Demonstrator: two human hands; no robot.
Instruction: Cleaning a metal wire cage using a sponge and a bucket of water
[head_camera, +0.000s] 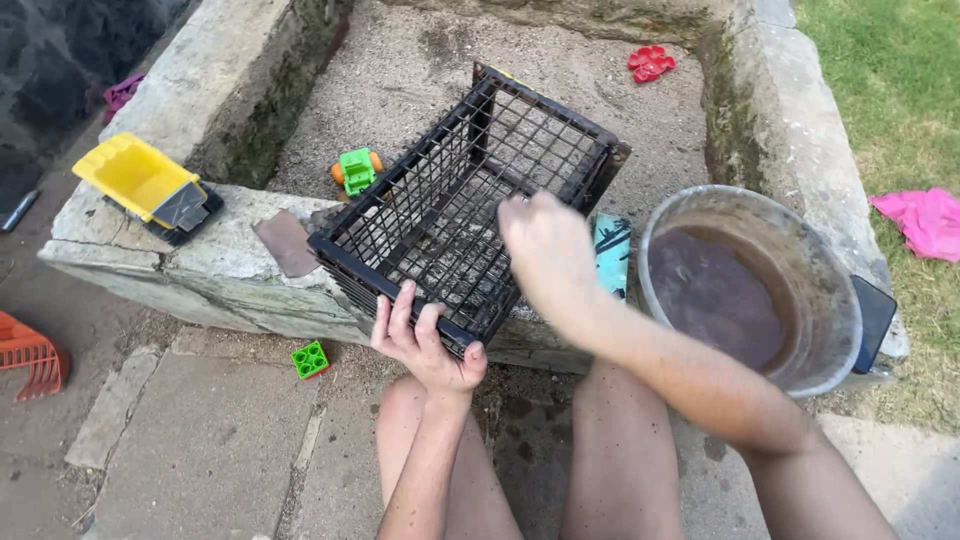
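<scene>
Black wire-mesh crate (465, 205) tilted on the stone sandpit ledge (215, 262), 2 hands on it.
Crate appears empty, only grit on its mesh; round bucket of muddy water (750, 290) stands just beside. Left hand (425, 345) is clamped on the near rim; right hand (545, 250) reaches inside, grip unclear.

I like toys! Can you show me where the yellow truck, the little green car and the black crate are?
yellow truck (140, 178), head view, inside of its tipper bed
little green car (356, 168), head view, its green top
black crate (395, 268), head view, near rim bar
</scene>
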